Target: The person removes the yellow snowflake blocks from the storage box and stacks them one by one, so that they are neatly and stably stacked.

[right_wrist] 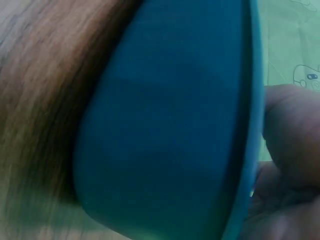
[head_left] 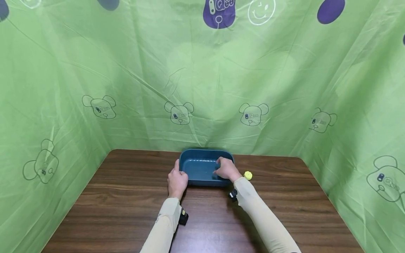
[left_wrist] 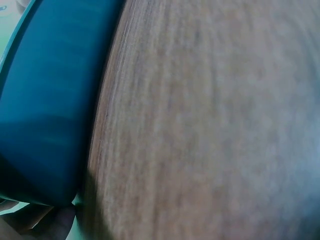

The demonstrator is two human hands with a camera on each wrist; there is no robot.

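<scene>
A dark teal rectangular tub [head_left: 199,171] stands on the wooden table near its back edge. At its front left corner is my left hand [head_left: 178,181], index finger stretched along the outer side; in the left wrist view a fingertip [left_wrist: 62,220] is against the tub's lower corner. My right hand [head_left: 227,169] reaches over the right part of the tub, thumb and fingers spread apart inside the rim. Nothing shows between them. In the right wrist view, the tub wall [right_wrist: 165,125] hides part of that hand. A small yellow scalloped object [head_left: 248,175] lies right of the right wrist.
The brown wood-grain table [head_left: 133,211] spreads in front and to both sides of the tub. A green printed cloth [head_left: 205,77] hangs behind the table and along its left and right sides. Black wrist cameras sit under both sleeves.
</scene>
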